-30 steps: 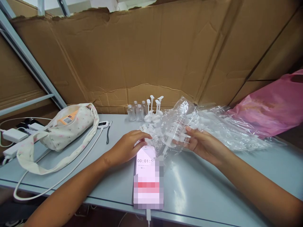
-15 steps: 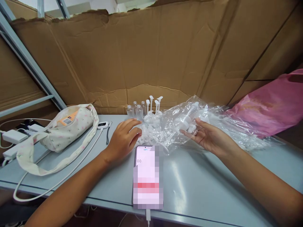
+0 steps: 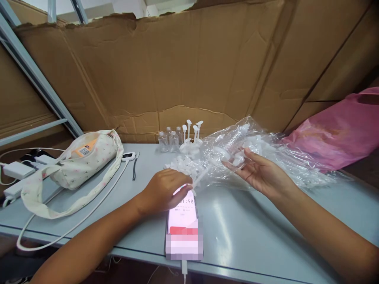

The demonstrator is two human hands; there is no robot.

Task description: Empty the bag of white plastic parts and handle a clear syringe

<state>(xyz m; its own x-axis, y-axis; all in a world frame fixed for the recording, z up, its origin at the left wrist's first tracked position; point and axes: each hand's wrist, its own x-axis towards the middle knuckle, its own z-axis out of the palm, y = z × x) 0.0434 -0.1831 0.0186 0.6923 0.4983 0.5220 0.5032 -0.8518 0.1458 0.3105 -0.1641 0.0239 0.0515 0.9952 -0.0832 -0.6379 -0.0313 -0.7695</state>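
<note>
As the right hand (image 3: pixel 262 173) grasps a crinkled clear plastic bag (image 3: pixel 226 144) over the grey table (image 3: pixel 245 225), the left hand (image 3: pixel 167 190) (pinching? I cannot tell) reaches a slim white stem (image 3: pixel 201 177); the bag seems light, slippery, best bunched.

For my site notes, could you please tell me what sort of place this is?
Probably a makeshift workstation: a grey table backed by cardboard, with small clear bottles and loose white parts on it.
</note>
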